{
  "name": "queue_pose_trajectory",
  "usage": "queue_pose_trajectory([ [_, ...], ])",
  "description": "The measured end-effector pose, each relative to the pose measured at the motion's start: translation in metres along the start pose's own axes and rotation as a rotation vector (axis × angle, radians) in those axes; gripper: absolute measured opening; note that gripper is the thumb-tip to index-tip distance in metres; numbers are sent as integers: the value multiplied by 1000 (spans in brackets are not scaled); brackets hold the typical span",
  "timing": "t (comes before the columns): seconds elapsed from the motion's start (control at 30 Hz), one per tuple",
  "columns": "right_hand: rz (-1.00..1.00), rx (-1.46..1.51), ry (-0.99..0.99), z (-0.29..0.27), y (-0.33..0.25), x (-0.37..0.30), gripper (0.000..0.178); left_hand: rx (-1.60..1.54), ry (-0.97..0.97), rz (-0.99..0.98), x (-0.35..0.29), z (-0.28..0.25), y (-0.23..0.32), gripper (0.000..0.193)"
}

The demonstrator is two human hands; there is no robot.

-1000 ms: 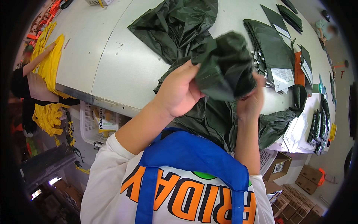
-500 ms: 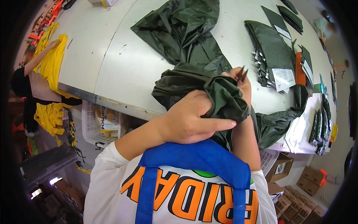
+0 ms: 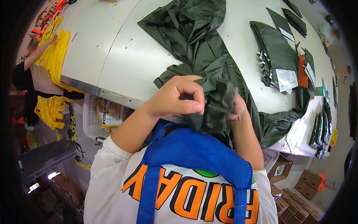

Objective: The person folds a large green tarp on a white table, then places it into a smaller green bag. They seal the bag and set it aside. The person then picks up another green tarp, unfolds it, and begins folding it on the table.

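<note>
A dark green, shiny waterproof garment [image 3: 210, 48] stretches over the table, its near part bunched up in front of my chest. My left hand [image 3: 177, 95] is over the left side of the bunched fabric, thumb and curled fingertips pinched together. Anything between those tips is too small to make out. On the bunch's right side my right hand [image 3: 238, 106] grips the fabric, with its fingers partly behind the folds. The small pointed snips seen earlier in that hand are hidden now.
Folded dark green packs [image 3: 274, 48] with white labels lie at the right, near an orange piece [image 3: 302, 72] and white sheets [image 3: 300, 130]. A white crate [image 3: 91, 119] sits below the table edge. At far left, a co-worker [image 3: 41, 74] handles yellow fabric [image 3: 56, 59].
The bunched fabric has shifted left and been turned. My left hand has lifted off its front into a pinch. The snips' tips beside my right hand have gone from sight.
</note>
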State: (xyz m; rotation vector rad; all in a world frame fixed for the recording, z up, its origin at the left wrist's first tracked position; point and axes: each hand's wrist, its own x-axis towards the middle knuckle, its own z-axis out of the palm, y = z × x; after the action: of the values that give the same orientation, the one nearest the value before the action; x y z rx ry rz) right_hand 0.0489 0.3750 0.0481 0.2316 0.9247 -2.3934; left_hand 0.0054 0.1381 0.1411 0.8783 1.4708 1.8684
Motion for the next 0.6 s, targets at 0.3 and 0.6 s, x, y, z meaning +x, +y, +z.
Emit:
queue_pose_trajectory([
  [0.3,-237,-510,215,74,-31,-8,20,804,-66,-1,-10,27,8,52],
  [0.6,-612,-992,440,78,-26,-4,15,906,363,-89,-23,9,2,21],
])
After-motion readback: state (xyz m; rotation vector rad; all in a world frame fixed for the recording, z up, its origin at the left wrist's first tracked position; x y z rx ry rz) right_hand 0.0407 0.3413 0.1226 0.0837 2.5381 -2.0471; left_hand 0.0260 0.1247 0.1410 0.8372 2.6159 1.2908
